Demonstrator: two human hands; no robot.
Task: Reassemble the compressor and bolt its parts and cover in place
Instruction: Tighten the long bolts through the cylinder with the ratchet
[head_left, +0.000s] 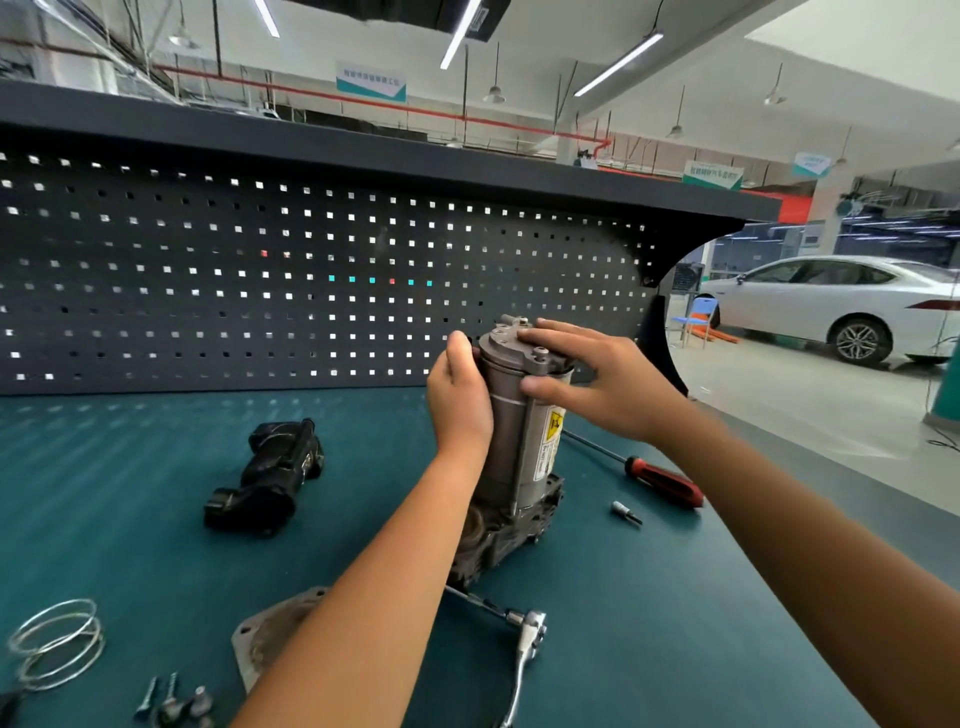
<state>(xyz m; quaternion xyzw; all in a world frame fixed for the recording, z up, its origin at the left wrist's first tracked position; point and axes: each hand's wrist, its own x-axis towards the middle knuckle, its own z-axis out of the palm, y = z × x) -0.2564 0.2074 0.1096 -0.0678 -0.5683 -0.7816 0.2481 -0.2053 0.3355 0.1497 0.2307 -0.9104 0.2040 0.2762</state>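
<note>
- Near the front left corner of the surface (130, 519), loose bolts (171, 704) and a coil of wire rings (57, 642) are left lying. They are judged to be kept within reach for the bolting step.
- A grey cover plate (270, 629) is seen just beside them, partly hidden by the left forearm; it is not yet fitted.
- A ratchet (524, 654) is laid near the front edge, its extension pointing toward the compressor's base.
- The compressor (519, 447) is stood upright on its housing around the middle of the surface, probably so that the end cap (506, 338) faces up for seating.
- The left hand (460, 400) is wrapped round the cylinder's left side, thumb up and fingers hidden behind; the body is apparently steadied by it.
- The right hand (597, 379) is laid spread over the end cap, with fingers pressed on top and the thumb against the side, seemingly to align the cap.
- A black part (270, 478) is left to the left, and a socket bit (626, 512) and a red-handled screwdriver (662, 483) lie toward the right edge.
- The pegboard (260, 270) is set along the rear edge.
</note>
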